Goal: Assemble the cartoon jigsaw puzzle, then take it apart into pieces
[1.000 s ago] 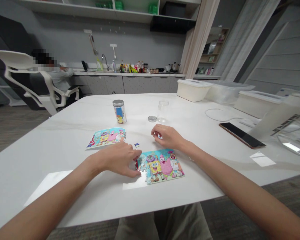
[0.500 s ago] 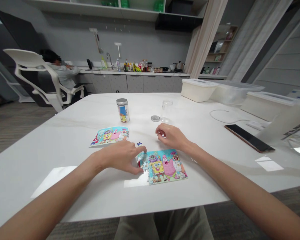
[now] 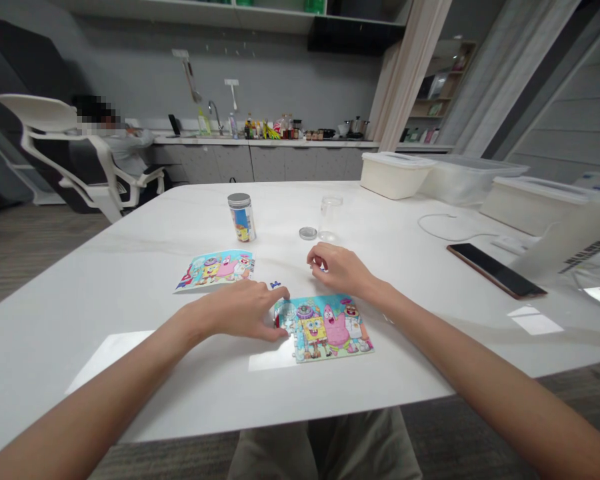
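From the head camera, both bare forearms reach in from the lower corners over the white table (image 3: 195, 393), converging on a partly joined cartoon jigsaw (image 3: 333, 330) that lies flat in front of the person, its left side uneven. The left forearm slants up and to the right, with the back of the left hand (image 3: 243, 308) facing up and the wrist low; thumb and forefinger are spread apart, the forefinger's tip at the jigsaw's upper left corner and the thumb's tip lower down by its left edge. The right forearm crosses in from the right, and the right hand (image 3: 339, 272) rests just beyond the jigsaw's upper edge, its fingers curled in toward the thumb. A speck of blue shows beneath those fingers, probably a piece, though at this size I cannot tell whether they grip it. A loose blue piece (image 3: 275, 285) lies just beyond the left forefinger. Behind the left hand sits the picture sheet (image 3: 217, 270); farther back stand a lidded jar (image 3: 241, 220) and a clear jar (image 3: 331, 217), with a silver lid (image 3: 308, 233) beside the latter.
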Motion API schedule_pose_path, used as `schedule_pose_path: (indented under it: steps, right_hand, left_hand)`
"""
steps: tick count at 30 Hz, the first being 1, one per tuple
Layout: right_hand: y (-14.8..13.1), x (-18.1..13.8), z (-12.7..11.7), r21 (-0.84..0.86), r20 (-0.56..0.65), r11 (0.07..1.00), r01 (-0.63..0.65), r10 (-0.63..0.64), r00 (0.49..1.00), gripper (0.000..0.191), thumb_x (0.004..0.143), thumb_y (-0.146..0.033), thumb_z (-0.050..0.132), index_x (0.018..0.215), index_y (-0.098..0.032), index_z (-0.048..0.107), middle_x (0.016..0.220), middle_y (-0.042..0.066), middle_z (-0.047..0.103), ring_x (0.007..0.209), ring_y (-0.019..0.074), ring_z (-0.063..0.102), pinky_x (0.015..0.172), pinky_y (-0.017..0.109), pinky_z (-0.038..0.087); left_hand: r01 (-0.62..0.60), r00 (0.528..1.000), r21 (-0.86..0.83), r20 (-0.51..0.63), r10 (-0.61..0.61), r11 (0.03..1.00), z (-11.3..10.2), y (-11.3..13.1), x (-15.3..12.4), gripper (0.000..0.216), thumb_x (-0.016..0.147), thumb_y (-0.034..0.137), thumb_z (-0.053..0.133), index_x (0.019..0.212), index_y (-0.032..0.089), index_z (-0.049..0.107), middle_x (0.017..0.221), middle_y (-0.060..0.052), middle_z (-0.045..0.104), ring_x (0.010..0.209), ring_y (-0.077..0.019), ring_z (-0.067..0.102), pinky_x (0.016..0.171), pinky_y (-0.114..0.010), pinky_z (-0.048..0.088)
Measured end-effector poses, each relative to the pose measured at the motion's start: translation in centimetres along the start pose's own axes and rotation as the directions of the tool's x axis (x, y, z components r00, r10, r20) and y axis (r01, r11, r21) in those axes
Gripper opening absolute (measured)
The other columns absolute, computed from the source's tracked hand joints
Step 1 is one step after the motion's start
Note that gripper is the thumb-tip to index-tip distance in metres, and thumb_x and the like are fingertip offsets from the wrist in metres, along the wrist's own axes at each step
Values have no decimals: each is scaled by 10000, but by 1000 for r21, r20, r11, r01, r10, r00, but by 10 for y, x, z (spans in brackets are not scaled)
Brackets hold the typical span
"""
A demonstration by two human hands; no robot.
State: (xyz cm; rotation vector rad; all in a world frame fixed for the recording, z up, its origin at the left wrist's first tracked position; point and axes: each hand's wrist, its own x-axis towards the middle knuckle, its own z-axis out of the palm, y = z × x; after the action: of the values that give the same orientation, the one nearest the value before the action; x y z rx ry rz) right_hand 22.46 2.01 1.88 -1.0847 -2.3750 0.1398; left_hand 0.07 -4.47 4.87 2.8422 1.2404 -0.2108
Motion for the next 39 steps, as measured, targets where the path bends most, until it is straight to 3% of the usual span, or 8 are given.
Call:
schedule_pose_path:
  steps: [14, 17, 19, 22, 25, 29, 33, 39]
  right_hand:
    - [2, 0, 0, -9, -33, 1000, -24, 24, 999, 112, 790, -120, 521, 844, -181, 597, 871, 40, 607, 703, 142, 529, 629, 278, 382]
    - [3, 4, 0, 157, -36, 984, -84, 91, 995, 94, 785, -121, 546, 813, -178, 615, 844, 38, 634, 698, 139, 558, 662, 292, 434]
    - [4, 7, 1, 381, 47, 902, -203, 200, 979, 66, 804, -155, 566, 816, -173, 629, 797, 38, 662, 667, 136, 580, 609, 282, 462]
    - [7, 11, 3, 630, 230, 672, -390, 318, 920, 72, 820, -207, 603, 863, -166, 644, 806, 63, 698, 611, 129, 586, 459, 241, 428]
    - [8, 11, 2, 740, 298, 515, -432, 325, 898, 98, 801, -192, 641, 895, -167, 658, 861, 79, 714, 600, 113, 581, 430, 217, 410]
    - [5, 9, 0, 799, 340, 389, -459, 338, 878, 104, 763, -214, 689, 859, -175, 679, 824, 62, 695, 618, 106, 572, 435, 205, 397]
    - [0, 8, -2, 808, 388, 310, -501, 362, 848, 94, 712, -174, 707, 794, -187, 662, 782, 31, 657, 627, 98, 551, 461, 206, 384]
    - [-6, 7, -2, 798, 421, 338, -498, 279, 863, 93, 689, -141, 692, 750, -188, 638, 785, 10, 621, 633, 91, 520, 516, 226, 396]
  left_hand:
    - [-44, 997, 76, -59, 48, 996, 15, 9, 8, 482, 922, 492, 404, 1252, 162, 523, 616, -56, 621, 572, -217, 609, 519, -288, 378]
    - [-56, 996, 97, -63, 62, 994, 17, 10, 8, 489, 941, 484, 373, 1285, 158, 491, 626, -67, 636, 572, -220, 616, 518, -288, 385]
    - [-68, 995, 100, -60, 74, 993, 18, 10, 8, 483, 948, 475, 365, 1289, 153, 481, 620, -65, 636, 563, -214, 612, 518, -284, 390]
    - [-84, 995, 108, -52, 90, 991, 17, 9, 8, 487, 955, 488, 349, 1268, 144, 491, 616, -66, 637, 551, -212, 609, 508, -282, 390]
    - [-91, 994, 123, -56, 98, 988, 17, 9, 8, 495, 957, 505, 347, 1257, 142, 498, 623, -67, 641, 546, -211, 612, 502, -280, 389]
    - [-78, 991, 138, -98, 92, 987, 18, 9, 9, 491, 957, 506, 360, 1254, 143, 503, 594, -48, 628, 535, -198, 603, 505, -267, 388]
    - [37, 979, 135, -203, -9, 990, 20, 9, 11, 434, 959, 448, 372, 1212, 141, 546, 565, -39, 615, 526, -192, 596, 564, -290, 422]
    - [190, 926, 51, -340, -162, 980, 21, 7, 14, 336, 956, 365, 402, 1114, 158, 613, 558, -38, 614, 546, -208, 606, 602, -331, 444]
